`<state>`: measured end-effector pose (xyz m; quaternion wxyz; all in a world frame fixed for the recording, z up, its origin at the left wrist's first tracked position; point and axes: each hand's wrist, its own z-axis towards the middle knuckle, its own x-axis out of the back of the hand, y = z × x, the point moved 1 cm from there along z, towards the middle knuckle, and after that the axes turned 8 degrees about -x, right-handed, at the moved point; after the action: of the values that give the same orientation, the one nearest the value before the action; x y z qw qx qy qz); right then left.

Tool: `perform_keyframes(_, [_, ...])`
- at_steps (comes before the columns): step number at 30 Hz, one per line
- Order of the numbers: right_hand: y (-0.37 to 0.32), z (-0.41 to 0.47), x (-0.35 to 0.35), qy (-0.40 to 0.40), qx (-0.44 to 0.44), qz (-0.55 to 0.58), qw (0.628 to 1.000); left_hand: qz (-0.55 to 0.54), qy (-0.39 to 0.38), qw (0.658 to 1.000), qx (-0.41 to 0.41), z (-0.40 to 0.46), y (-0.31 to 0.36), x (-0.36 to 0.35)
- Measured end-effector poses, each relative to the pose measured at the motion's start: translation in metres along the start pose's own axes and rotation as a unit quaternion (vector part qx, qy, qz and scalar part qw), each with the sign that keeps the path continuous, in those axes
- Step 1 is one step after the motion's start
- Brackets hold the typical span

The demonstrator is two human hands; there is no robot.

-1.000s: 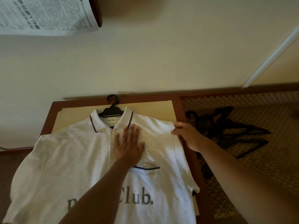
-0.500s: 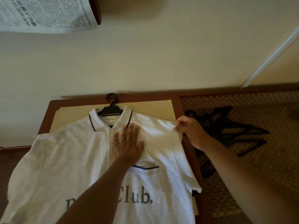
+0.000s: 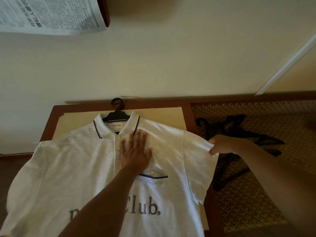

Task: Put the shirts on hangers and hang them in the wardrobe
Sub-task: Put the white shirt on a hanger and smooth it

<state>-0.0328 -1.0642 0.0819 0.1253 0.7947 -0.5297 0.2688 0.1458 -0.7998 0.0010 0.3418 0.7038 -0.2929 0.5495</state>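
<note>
Polo shirt (image 3: 71,168), white piqué, on black plastic hanger (image 3: 117,115), tabletop (image 3: 49,120) far edge; left hand (image 3: 135,151) flat on chest, right hand (image 3: 222,144) pinching sleeve.

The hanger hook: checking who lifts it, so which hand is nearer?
Left. The left hand presses flat on the shirt just below the hanger hook; the right hand pinches the sleeve, far off sideways.
</note>
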Motion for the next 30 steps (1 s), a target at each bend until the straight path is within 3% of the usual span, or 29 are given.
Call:
perform_keyframes(3, [0.018,0.003,0.013,0.016,-0.044,0.130,0.990,0.006,0.001,1.000,-0.003,0.003,-0.001,-0.001])
perform_keyframes(6, [0.036,0.011,0.026,0.031,-0.031,0.327,0.944,0.009,0.007,1.000,-0.010,0.008,-0.002,-0.002])
perform_keyframes(8, [0.039,0.008,0.029,0.059,-0.012,0.354,0.933,0.005,0.015,1.000,-0.011,0.011,-0.003,-0.003])
perform_keyframes(10, [0.042,0.006,0.030,0.101,-0.018,0.302,0.948,0.009,0.019,1.000,-0.013,0.014,-0.004,-0.003])
perform_keyframes(12, [0.047,0.004,0.031,0.166,-0.022,0.156,0.973,0.015,0.018,1.000,-0.015,0.016,-0.004,-0.004])
perform_keyframes(14, [0.051,0.000,0.031,0.288,-0.045,0.014,0.957,0.017,0.014,1.000,-0.020,0.016,-0.004,-0.004])
perform_keyframes(15, [0.052,-0.004,0.027,0.338,-0.041,-0.001,0.940,0.012,0.011,1.000,-0.021,0.017,-0.004,-0.004])
perform_keyframes(17, [0.049,-0.017,0.010,0.383,-0.028,0.079,0.920,-0.002,0.004,1.000,-0.024,0.017,-0.004,-0.002])
perform_keyframes(19, [0.044,-0.023,-0.021,0.348,-0.055,0.183,0.918,-0.012,-0.012,0.999,-0.028,0.017,-0.004,0.002])
perform_keyframes(21, [0.039,-0.025,-0.065,0.252,-0.123,0.315,0.907,-0.025,-0.019,0.999,-0.036,0.009,0.002,0.007])
perform_keyframes(23, [0.030,-0.024,-0.101,0.143,-0.142,0.452,0.869,-0.033,-0.024,0.998,-0.051,-0.007,0.020,0.010])
perform_keyframes(25, [0.022,-0.022,-0.114,0.083,-0.142,0.536,0.828,-0.025,-0.034,0.996,-0.076,-0.024,0.050,0.010])
perform_keyframes(30, [0.020,-0.021,-0.115,0.043,-0.130,0.681,0.719,-0.008,-0.060,0.991,-0.119,-0.046,0.123,0.001])
